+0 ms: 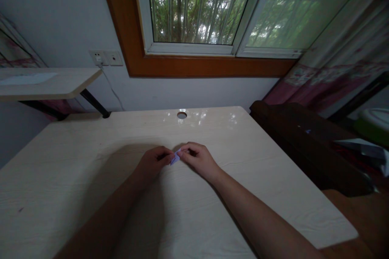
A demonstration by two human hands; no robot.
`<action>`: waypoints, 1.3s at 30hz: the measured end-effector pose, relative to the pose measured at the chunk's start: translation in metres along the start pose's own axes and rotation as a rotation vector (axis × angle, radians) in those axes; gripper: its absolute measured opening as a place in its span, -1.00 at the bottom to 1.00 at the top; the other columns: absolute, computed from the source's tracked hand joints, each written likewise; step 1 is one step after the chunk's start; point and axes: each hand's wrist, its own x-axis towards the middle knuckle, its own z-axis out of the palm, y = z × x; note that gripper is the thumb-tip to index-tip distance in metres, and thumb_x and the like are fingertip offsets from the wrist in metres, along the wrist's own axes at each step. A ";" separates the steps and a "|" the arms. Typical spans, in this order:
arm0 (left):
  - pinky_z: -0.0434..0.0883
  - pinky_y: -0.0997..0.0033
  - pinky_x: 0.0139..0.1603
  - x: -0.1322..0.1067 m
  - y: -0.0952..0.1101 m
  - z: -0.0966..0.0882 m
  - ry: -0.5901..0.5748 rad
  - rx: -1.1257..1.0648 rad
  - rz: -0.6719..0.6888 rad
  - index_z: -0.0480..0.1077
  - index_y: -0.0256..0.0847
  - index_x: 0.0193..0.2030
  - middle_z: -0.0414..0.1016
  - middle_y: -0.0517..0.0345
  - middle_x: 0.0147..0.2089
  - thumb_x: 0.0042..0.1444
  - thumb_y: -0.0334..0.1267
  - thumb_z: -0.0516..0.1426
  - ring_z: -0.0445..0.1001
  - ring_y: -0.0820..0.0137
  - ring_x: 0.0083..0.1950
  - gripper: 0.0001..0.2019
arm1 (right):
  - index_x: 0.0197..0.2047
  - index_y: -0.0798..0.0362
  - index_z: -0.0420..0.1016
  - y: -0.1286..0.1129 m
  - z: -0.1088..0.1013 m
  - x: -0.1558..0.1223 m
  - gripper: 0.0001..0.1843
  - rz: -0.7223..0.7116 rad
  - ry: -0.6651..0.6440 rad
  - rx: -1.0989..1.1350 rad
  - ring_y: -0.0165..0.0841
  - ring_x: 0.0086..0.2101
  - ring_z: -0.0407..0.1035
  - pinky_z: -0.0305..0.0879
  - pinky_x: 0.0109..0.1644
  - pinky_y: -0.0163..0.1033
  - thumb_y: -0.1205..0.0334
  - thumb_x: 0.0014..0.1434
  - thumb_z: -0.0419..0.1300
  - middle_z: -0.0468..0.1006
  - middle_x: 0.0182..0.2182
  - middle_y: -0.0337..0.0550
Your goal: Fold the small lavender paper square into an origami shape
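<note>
Between my two hands is a small piece of folded purple paper point(175, 159), held a little above or on the light wooden table point(200, 218); I cannot tell which. My left hand point(154, 161) pinches its left side between thumb and fingers. On the other side, my right hand point(197, 158) grips the paper's upper right part, thumb toward me. Fingers of both hands cover part of the paper, so its full shape is hidden.
A round cable hole point(182, 115) lies near the table's back edge. At the left stands a raised shelf point(75, 83) on black legs. Behind are a wall socket point(99, 58) and a window point(194, 12). Dark wooden furniture point(291, 137) stands beyond the table's right edge.
</note>
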 end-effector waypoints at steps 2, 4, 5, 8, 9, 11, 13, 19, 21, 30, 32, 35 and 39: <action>0.39 0.42 -0.25 0.000 0.003 -0.001 0.043 0.016 0.052 0.52 -0.20 -0.34 0.53 0.15 -0.36 0.13 -0.08 0.21 0.47 0.36 -0.30 -0.78 | -0.30 0.02 0.64 -0.003 -0.001 0.000 -0.81 -0.091 0.036 -0.036 -0.40 -0.40 0.36 0.27 -0.31 -0.29 0.08 0.18 0.32 0.54 -0.41 -0.17; 0.42 0.39 -0.21 -0.001 0.006 -0.001 0.067 -0.046 0.063 0.52 -0.20 -0.30 0.55 0.12 -0.30 0.15 -0.06 0.20 0.49 0.35 -0.28 -0.77 | -0.31 -0.01 0.65 -0.006 -0.002 -0.001 -0.84 -0.132 0.059 -0.017 -0.38 -0.36 0.38 0.29 -0.29 -0.28 0.10 0.17 0.33 0.53 -0.37 -0.16; 0.44 0.37 -0.19 -0.001 0.007 -0.001 0.073 -0.096 0.050 0.52 -0.20 -0.26 0.57 0.10 -0.26 0.17 -0.05 0.18 0.51 0.35 -0.28 -0.75 | -0.29 -0.02 0.66 -0.007 -0.002 -0.001 -0.85 -0.131 0.066 0.008 -0.39 -0.37 0.39 0.30 -0.31 -0.28 0.10 0.16 0.34 0.53 -0.38 -0.16; 0.48 0.31 -0.18 -0.001 0.010 -0.001 0.063 -0.262 -0.038 0.50 -0.22 -0.18 0.60 0.07 -0.24 0.17 -0.02 0.18 0.55 0.33 -0.29 -0.70 | -0.28 -0.03 0.66 -0.008 -0.003 -0.001 -0.86 -0.123 0.064 0.063 -0.38 -0.38 0.42 0.35 -0.31 -0.27 0.11 0.17 0.34 0.54 -0.37 -0.15; 0.49 0.31 -0.18 -0.002 0.011 -0.001 0.054 -0.304 -0.063 0.49 -0.23 -0.17 0.60 0.07 -0.27 0.15 -0.01 0.20 0.56 0.33 -0.29 -0.69 | -0.29 -0.03 0.65 -0.008 -0.003 -0.001 -0.87 -0.133 0.063 0.066 -0.36 -0.36 0.44 0.37 -0.28 -0.26 0.11 0.16 0.35 0.55 -0.36 -0.15; 0.49 0.32 -0.20 -0.002 0.010 -0.002 0.028 -0.351 -0.092 0.48 -0.24 -0.16 0.60 0.09 -0.34 0.10 -0.03 0.25 0.57 0.33 -0.31 -0.69 | -0.29 -0.03 0.66 -0.009 -0.004 -0.001 -0.89 -0.166 0.061 0.059 -0.33 -0.30 0.47 0.39 -0.20 -0.23 0.14 0.15 0.36 0.58 -0.34 -0.14; 0.48 0.35 -0.23 -0.001 0.007 -0.002 0.009 -0.355 -0.100 0.48 -0.25 -0.16 0.59 0.12 -0.37 0.06 -0.08 0.29 0.55 0.35 -0.34 -0.69 | -0.29 -0.03 0.66 -0.009 -0.004 0.000 -0.91 -0.192 0.051 0.051 -0.33 -0.28 0.48 0.39 -0.16 -0.23 0.16 0.16 0.35 0.60 -0.33 -0.14; 0.50 0.36 -0.26 0.000 0.000 0.000 0.043 -0.389 -0.114 0.46 -0.25 -0.18 0.60 0.13 -0.35 0.00 -0.14 0.34 0.58 0.36 -0.35 -0.70 | -0.25 -0.02 0.64 -0.004 -0.002 0.000 -0.86 -0.130 0.063 0.022 -0.33 -0.28 0.48 0.39 -0.18 -0.24 0.12 0.16 0.34 0.61 -0.32 -0.13; 0.52 0.33 -0.25 0.002 0.000 0.001 0.070 -0.422 -0.130 0.44 -0.25 -0.17 0.62 0.11 -0.33 -0.01 -0.12 0.34 0.61 0.33 -0.34 -0.67 | -0.21 0.00 0.63 0.000 0.000 0.000 -0.81 -0.066 0.089 0.049 -0.34 -0.30 0.48 0.40 -0.20 -0.25 0.09 0.15 0.34 0.61 -0.30 -0.12; 0.57 0.27 -0.21 0.004 -0.002 0.002 0.144 -0.462 -0.186 0.40 -0.25 -0.23 0.60 0.11 -0.29 0.03 -0.09 0.31 0.65 0.24 -0.22 -0.69 | -0.20 0.08 0.61 0.003 0.002 0.001 -0.69 0.106 -0.064 0.191 -0.35 -0.34 0.50 0.42 -0.20 -0.25 -0.01 0.22 0.24 0.61 -0.37 -0.10; 0.57 0.29 -0.24 0.003 -0.001 0.002 0.112 -0.457 -0.180 0.41 -0.25 -0.21 0.60 0.10 -0.29 0.04 -0.08 0.31 0.65 0.24 -0.22 -0.69 | -0.21 0.07 0.61 0.003 0.002 0.000 -0.69 0.106 -0.075 0.196 -0.35 -0.34 0.49 0.41 -0.22 -0.26 -0.01 0.20 0.26 0.61 -0.37 -0.11; 0.56 0.29 -0.25 0.002 0.002 0.003 0.068 -0.443 -0.160 0.42 -0.25 -0.14 0.60 0.09 -0.29 0.05 -0.07 0.29 0.65 0.24 -0.25 -0.66 | -0.22 0.07 0.61 0.006 0.002 0.001 -0.70 0.108 -0.068 0.200 -0.37 -0.37 0.46 0.38 -0.25 -0.28 -0.01 0.19 0.28 0.60 -0.38 -0.12; 0.55 0.29 -0.25 0.001 0.001 0.004 0.056 -0.434 -0.153 0.42 -0.25 -0.12 0.61 0.09 -0.30 0.06 -0.05 0.29 0.66 0.24 -0.27 -0.64 | -0.20 0.07 0.62 0.014 0.002 0.002 -0.68 0.123 -0.071 0.238 -0.39 -0.40 0.43 0.35 -0.28 -0.30 -0.02 0.18 0.28 0.58 -0.41 -0.15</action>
